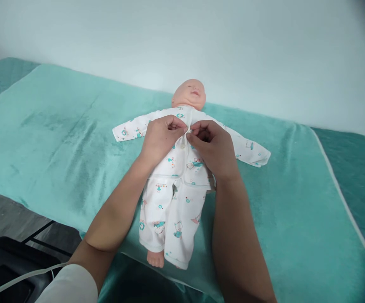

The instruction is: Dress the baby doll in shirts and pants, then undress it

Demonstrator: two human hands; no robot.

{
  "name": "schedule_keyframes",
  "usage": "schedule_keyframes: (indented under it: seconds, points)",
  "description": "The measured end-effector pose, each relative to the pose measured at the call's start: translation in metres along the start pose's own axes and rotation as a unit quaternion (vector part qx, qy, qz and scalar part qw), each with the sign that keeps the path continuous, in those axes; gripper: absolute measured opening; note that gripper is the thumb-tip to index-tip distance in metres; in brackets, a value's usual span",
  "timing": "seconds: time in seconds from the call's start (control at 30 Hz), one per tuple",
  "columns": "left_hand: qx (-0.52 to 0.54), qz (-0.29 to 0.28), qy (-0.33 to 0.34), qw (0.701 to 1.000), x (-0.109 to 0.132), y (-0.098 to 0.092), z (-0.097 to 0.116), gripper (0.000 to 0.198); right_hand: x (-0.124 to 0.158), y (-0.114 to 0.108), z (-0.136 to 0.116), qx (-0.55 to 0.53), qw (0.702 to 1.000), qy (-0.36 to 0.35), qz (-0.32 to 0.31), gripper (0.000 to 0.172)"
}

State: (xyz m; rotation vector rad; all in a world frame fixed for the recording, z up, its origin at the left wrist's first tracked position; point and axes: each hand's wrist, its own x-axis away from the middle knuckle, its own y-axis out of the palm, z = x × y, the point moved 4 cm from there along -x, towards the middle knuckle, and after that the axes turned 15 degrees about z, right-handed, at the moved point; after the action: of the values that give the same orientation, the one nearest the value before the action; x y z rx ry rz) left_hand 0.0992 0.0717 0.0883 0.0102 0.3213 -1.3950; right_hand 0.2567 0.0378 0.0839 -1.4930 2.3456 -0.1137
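Note:
A baby doll (189, 93) lies on its back, dressed in a white printed shirt (169, 165) and matching white trousers (182, 219). At the upper chest, my left hand (163, 136) pinches the shirt's front edge between thumb and fingertips. Right beside it, my right hand (214, 145) pinches the opposite side of the same front opening. The fingertips of both hands nearly meet; a small button seems to be between them, partly hidden. Another button (183, 146) shows just below. The doll's sleeves spread out to both sides, and one bare foot (155, 259) sticks out of a trouser leg.
A green cloth (59, 139) covers the bed beneath the doll, with a darker green cover (353, 168) at the right. A pale wall (182, 38) stands behind. At lower left are a black object (8, 265) and a pale cable (30, 274) near my arm.

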Motion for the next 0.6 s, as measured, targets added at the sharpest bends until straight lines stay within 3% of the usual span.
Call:
schedule_keyframes:
  seconds: [0.33,0.6]
  points:
    - [-0.022,-0.035,0.004,0.999,0.0041,-0.0022,0.0086,0.011,-0.0002,0.0027,0.0006,0.005,1.0,-0.019,0.019,0.013]
    - [0.001,0.0,-0.002,1.0,0.0054,0.0025,0.0082,0.019,0.0011,0.0016,-0.0011,-0.006,1.0,-0.007,-0.004,0.018]
